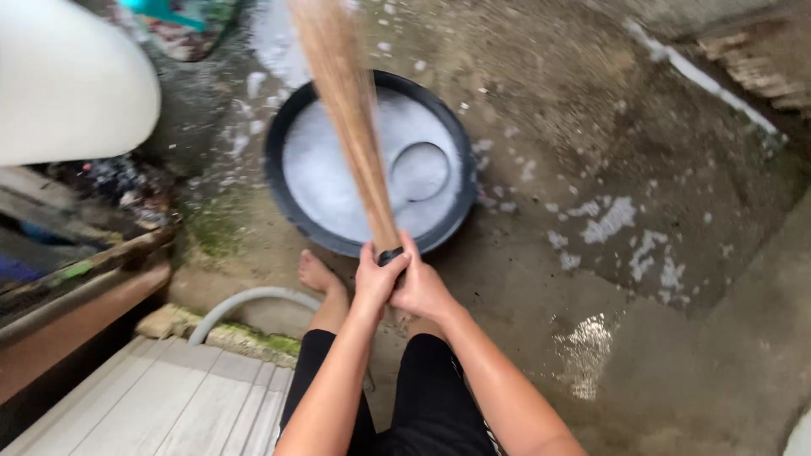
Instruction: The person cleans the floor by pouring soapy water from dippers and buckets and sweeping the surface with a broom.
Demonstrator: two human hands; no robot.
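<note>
Both my hands grip the bound base of a stick broom (351, 110), whose brown bristles point up and away, blurred by motion. My left hand (376, 279) and my right hand (420, 287) are clasped together around the handle end. Just beyond them a black round basin (279, 127) sits on the wet concrete floor, filled with white soapy foam. A round scoop or bowl (419, 171) lies in the foam at the right side. The broom passes over the basin. My bare left foot (318, 274) stands beside the basin's near rim.
A grey hose (245, 300) curves along the floor near my foot. A large white container (68, 84) stands at the upper left. Wooden planks (169, 397) lie at the lower left. Foam patches (612, 219) and puddles dot the concrete at right.
</note>
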